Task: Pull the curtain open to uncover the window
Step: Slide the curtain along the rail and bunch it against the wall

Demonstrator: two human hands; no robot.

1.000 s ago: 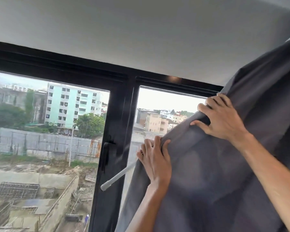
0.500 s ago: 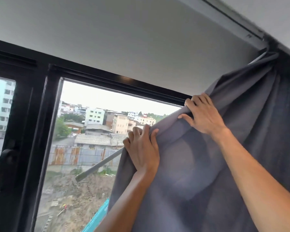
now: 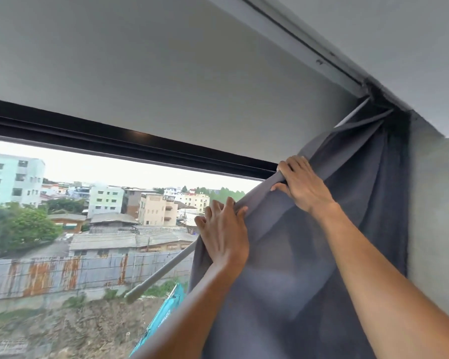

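Observation:
A dark grey curtain (image 3: 309, 268) hangs bunched at the right side of the window (image 3: 94, 229), against the wall. My left hand (image 3: 224, 234) grips the curtain's leading edge at mid height. Higher up and to the right, my right hand (image 3: 302, 183) clutches the same edge just below the black window frame (image 3: 130, 138). A pale wand (image 3: 161, 273) slants down to the left from behind the curtain edge. Most of the glass is uncovered and shows buildings outside.
A curtain track (image 3: 301, 47) runs along the ceiling to the top right corner, where the fabric gathers. A grey wall (image 3: 436, 216) stands right of the curtain. The white ceiling (image 3: 166, 60) fills the upper view.
Both hands have carried the curtain edge further right, bunching the fabric toward the wall. More glass shows, and the view has swung right past the vertical window post.

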